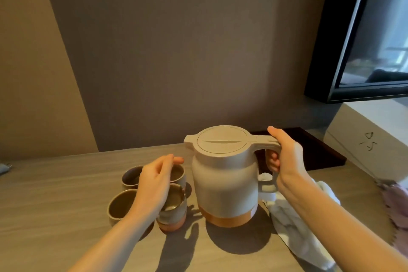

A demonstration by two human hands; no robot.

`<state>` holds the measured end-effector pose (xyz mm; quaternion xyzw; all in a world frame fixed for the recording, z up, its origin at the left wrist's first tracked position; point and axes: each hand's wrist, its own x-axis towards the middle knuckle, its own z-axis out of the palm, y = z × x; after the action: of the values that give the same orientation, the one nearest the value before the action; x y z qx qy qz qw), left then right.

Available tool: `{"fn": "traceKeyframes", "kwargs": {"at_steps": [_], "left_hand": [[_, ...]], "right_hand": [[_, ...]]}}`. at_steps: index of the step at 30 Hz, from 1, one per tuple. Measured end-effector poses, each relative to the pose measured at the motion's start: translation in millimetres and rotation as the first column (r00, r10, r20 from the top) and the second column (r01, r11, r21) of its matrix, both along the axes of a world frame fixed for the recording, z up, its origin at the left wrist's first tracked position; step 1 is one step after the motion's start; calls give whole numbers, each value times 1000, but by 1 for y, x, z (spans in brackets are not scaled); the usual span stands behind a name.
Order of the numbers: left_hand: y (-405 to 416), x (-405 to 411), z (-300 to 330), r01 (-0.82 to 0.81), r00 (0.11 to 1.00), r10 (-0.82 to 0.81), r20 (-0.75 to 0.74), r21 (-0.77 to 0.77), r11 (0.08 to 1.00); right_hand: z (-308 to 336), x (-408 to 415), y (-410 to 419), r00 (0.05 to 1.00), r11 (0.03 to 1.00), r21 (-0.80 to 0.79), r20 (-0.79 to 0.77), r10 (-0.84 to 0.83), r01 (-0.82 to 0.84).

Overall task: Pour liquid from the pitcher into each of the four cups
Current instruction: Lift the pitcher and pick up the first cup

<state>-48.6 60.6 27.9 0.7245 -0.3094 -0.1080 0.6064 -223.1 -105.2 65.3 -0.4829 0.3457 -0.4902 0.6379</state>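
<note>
Wood-grain table (66, 183) against a dark wall, black-framed screen (375, 28) upper right, dark tray (320, 150) behind, on the right. No readable text there; only a scribbled mark (368, 143) on the pale ledge at right, illegible.

Pitcher (225, 174), cream body with orange base band, stands upright on the table, lid on, spout pointing left toward the cups. Probably oriented that way so a tilt to the left goes straight into them. No brand or label visible on it.

White cloth (298, 223) lies crumpled just right of the pitcher, under the right forearm. Likely there for drips. A pinkish cloth (395, 203) sits at the far right edge.

Right hand (284, 157) wraps the pitcher handle, fingers curled through the loop, thumb up on top of the handle. Firm carrying grip, ready to lift, by my guess.

Left hand (154, 181) hovers over the cup cluster, fingers loosely bent, holding nothing I can see; whether it touches a rim, can't tell. Looks like it's steadying or sorting the cups.

Four cups, clustered just left of the pitcher: back-left cup (130, 178), back-right cup (178, 172), front-left cup (120, 205), front-right cup (172, 210), the last with an orange foot. Tight grouping keeps pours short. Something pale shows low in the front-right one; liquid or glaze, can't tell. Pouring not yet under way.
</note>
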Motion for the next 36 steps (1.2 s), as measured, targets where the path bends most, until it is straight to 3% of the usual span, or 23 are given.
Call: {"fn": "traceKeyframes", "kwargs": {"at_steps": [5, 8, 16, 22, 32, 36], "left_hand": [[25, 30, -44, -13, 960, -96, 264, 384, 923], [30, 33, -56, -125, 892, -119, 436, 492, 861], [21, 39, -71, -307, 809, -107, 578, 571, 762], [14, 38, -70, -311, 791, -164, 589, 618, 722], [19, 19, -71, -276, 778, -102, 620, 484, 831], [23, 14, -69, -222, 864, -29, 503, 433, 874]], "right_hand": [[1, -7, 7, 1000, 1000, 3, -5, 13, -13], [1, -11, 12, 1000, 1000, -17, -13, 15, -16], [5, -19, 15, 995, 998, -69, -97, -8, 1], [8, -22, 16, 993, 998, -58, -116, -16, 10], [6, -26, 17, 992, 998, -66, -125, -21, 13], [7, -29, 19, 993, 997, -71, -120, -22, 13]]}}
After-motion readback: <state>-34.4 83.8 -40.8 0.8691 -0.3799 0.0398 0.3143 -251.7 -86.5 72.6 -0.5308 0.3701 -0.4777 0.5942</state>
